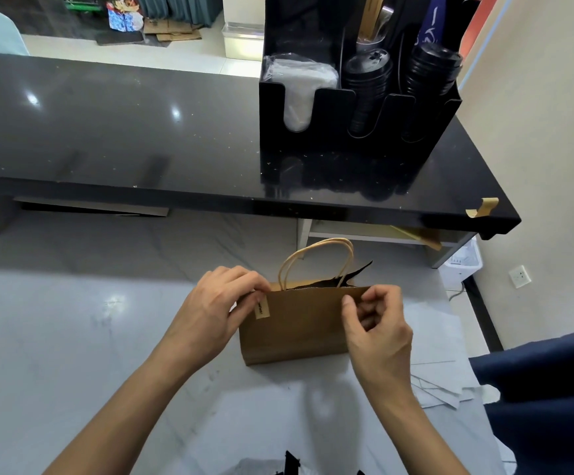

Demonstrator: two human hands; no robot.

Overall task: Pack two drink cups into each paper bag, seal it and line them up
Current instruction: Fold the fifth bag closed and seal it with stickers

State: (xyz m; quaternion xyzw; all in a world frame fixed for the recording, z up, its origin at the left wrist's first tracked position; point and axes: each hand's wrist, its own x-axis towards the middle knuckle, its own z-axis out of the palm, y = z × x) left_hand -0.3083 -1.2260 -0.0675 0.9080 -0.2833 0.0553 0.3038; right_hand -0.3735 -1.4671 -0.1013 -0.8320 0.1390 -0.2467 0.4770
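Note:
A brown paper bag (299,323) with twisted paper handles (316,258) stands upright on the grey worktop (73,337), its top edges nearly together with a dark gap showing. My left hand (217,310) pinches the bag's top left corner, where a small tan sticker (262,310) is stuck over the edge. My right hand (378,323) pinches the top right corner with thumb and curled fingers. What is inside the bag is hidden. No cups show outside it.
A raised black counter (141,132) runs behind the bag. On its right end stands a black organiser (354,108) with stacked black lids and a white packet. Loose white paper sheets (443,382) lie right of the bag. A dark blue cloth (553,389) is at the right edge.

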